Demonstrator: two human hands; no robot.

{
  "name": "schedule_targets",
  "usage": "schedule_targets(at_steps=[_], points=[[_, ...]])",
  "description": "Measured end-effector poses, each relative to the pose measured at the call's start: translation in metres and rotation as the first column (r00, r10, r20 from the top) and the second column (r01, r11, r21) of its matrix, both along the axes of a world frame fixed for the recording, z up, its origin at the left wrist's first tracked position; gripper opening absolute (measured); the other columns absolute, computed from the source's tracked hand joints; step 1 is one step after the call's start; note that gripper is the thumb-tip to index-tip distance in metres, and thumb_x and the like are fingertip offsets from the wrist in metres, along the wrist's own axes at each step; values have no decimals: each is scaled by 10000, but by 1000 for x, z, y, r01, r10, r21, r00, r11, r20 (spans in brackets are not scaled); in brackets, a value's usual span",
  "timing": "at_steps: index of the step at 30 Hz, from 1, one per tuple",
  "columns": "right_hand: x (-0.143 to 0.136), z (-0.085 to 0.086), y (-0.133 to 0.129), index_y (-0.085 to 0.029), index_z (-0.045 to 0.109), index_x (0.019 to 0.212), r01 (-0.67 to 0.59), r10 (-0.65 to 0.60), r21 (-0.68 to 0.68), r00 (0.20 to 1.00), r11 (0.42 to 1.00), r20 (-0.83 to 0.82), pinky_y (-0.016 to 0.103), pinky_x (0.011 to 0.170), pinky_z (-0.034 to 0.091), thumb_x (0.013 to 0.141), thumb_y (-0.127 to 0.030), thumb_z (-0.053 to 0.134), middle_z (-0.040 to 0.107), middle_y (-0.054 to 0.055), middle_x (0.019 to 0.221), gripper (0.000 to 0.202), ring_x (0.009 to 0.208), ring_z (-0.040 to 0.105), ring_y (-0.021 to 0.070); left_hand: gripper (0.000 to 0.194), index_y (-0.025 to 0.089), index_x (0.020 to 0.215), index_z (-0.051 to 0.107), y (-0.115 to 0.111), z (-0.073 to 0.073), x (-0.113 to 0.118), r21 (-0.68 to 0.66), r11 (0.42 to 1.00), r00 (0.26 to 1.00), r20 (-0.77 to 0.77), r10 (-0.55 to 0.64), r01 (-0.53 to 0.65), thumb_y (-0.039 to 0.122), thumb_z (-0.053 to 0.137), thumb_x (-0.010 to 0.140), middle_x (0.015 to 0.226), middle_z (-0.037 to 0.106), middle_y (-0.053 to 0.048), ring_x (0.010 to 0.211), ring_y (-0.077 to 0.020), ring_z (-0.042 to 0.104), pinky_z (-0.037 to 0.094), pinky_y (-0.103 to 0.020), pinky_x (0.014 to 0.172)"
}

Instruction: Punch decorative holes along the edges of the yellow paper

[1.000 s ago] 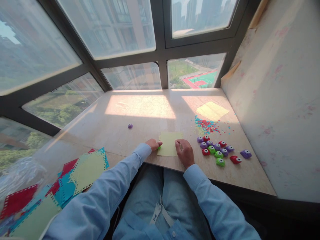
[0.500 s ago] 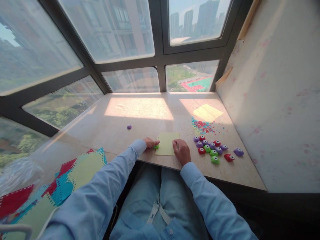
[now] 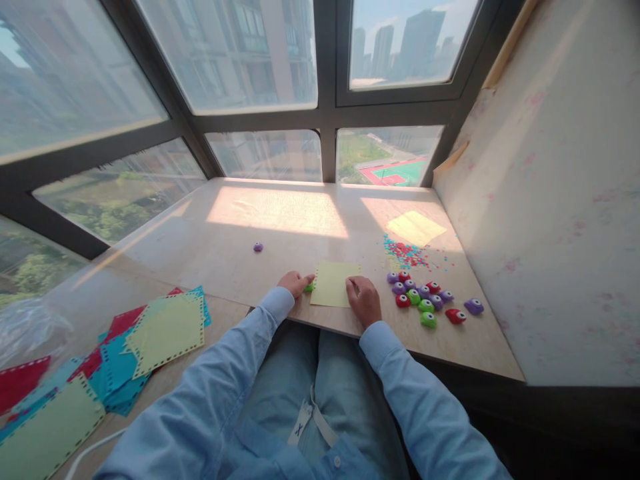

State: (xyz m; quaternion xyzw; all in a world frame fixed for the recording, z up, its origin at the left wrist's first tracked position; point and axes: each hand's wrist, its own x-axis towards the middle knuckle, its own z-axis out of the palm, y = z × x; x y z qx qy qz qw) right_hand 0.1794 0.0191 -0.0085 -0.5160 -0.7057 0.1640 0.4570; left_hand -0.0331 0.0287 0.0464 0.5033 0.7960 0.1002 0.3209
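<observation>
Two hands: left (image 3: 296,285), right (image 3: 364,301). Between them, one pale-yellow sheet (image 3: 329,285). At the left: one green eyed piece (image 3: 309,288). Beyond the left: one purple eyed piece (image 3: 258,247). Right of the right: fourteen more eyed pieces, namely seven purple, four red (image 3: 455,317), three green. Past those, confetti (image 3: 406,253), too many bits to count. Left of the left: two pale-yellow punched sheets (image 3: 167,330) uppermost; red sheets (image 3: 23,383) and blue sheets (image 3: 113,367) overlap, totals unclear.

Towers (image 3: 417,43) rise in haze right of a dark window post (image 3: 326,67), above a red-and-green sports court (image 3: 400,173). Trees (image 3: 130,210) show to its left. A flower-patterned wall (image 3: 545,200) stands well right of the post; crumpled clear plastic (image 3: 33,327) lies far to its left.
</observation>
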Motion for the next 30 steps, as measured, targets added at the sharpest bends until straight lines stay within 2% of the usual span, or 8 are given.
schedule_targets(at_steps=[5, 9, 13, 17, 20, 23, 25, 30], points=[[0, 2, 0, -188, 651, 805, 10, -10, 2, 999, 1000, -35, 366, 785, 478, 906, -304, 445, 691, 104, 821, 257, 798, 611, 234, 328, 178, 919, 554, -3, 1, -3, 31, 998, 998, 22, 54, -55, 502, 505, 907, 660, 647, -21, 445, -134, 544, 374, -246, 495], [1, 3, -1, -188, 646, 803, 57, -55, 13, 990, 998, -128, 357, 759, 490, 899, -326, 464, 692, 98, 826, 248, 794, 617, 226, 334, 175, 900, 565, -7, 5, -8, 65, 997, 996, 78, 31, -36, 483, 441, 940, 778, 676, -35, 413, -101, 532, 394, -235, 481], [2, 4, -2, -192, 647, 797, 102, -97, 21, 981, 995, -170, 347, 736, 500, 894, -349, 480, 697, 85, 813, 249, 774, 620, 215, 368, 167, 854, 603, -16, 6, -12, 104, 995, 992, 127, -22, 9, 524, 521, 886, 713, 663, -24, 454, -112, 562, 406, -231, 499], [3, 8, -3, -192, 649, 786, 122, -113, 37, 977, 992, -181, 334, 701, 504, 886, -347, 491, 700, 77, 800, 243, 748, 619, 205, 256, 170, 864, 661, -25, 0, -14, 223, 972, 989, 106, -105, 79, 392, 699, 742, 622, 627, 8, 556, -138, 590, 409, -228, 544], [4, 14, -7, -189, 651, 781, 135, -118, 70, 970, 988, -213, 332, 695, 503, 886, -336, 498, 698, 75, 794, 237, 748, 620, 202, 259, 170, 812, 684, -30, -3, -12, 332, 943, 993, 102, -54, 17, 422, 660, 758, 603, 606, 6, 620, -150, 593, 408, -236, 570], [5, 20, -17, -185, 653, 793, 153, -128, 68, 951, 986, -281, 340, 710, 507, 896, -344, 503, 693, 72, 803, 242, 769, 625, 204, 360, 160, 814, 680, -38, -2, 0, 481, 864, 977, 210, 48, -146, 514, 619, 784, 671, 631, -13, 645, -146, 589, 423, -238, 575], [3, 22, -28, -182, 657, 814, 134, -119, 25, 938, 991, -327, 352, 748, 513, 905, -358, 506, 694, 70, 825, 249, 803, 635, 207, 366, 153, 869, 671, -47, -1, 14, 541, 809, 943, 328, 51, -232, 508, 633, 785, 795, 675, -38, 658, -133, 600, 453, -234, 592], [-7, 23, -67, -189, 659, 1013, -137, 40, -188, 894, 973, -447, 350, 775, 551, 927, -395, 513, 715, 85, 995, 267, 920, 666, 216, 302, 173, 957, 648, -74, -6, 65, 567, 766, 840, 539, -67, -303, 431, 664, 801, 923, 710, -59, 695, -136, 651, 518, -241, 612]])
